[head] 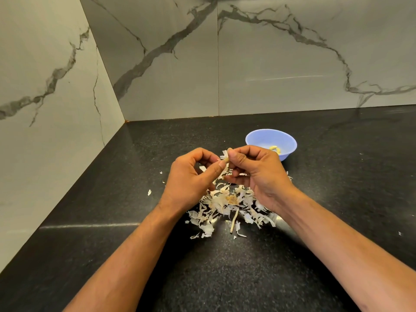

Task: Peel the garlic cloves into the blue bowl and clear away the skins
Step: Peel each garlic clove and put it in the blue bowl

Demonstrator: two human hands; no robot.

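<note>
Two hands, left hand and right hand, each hold a pinching grip on one garlic clove above the skin pile, near the blue bowl. Likely risks: the clove slipping into the skins, or loose flakes scattering across the desk.

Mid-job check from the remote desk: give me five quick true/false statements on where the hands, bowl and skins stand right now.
1. Both hands, left hand and right hand, pinch one garlic clove between them. True.
2. The blue bowl is empty. False: peeled garlic lies in it.
3. The pile of skins lies on the black counter. True.
4. The bowl sits nearer the person than the skins. False: it sits beyond them.
5. The skins have been cleared away. False: not yet.
</note>
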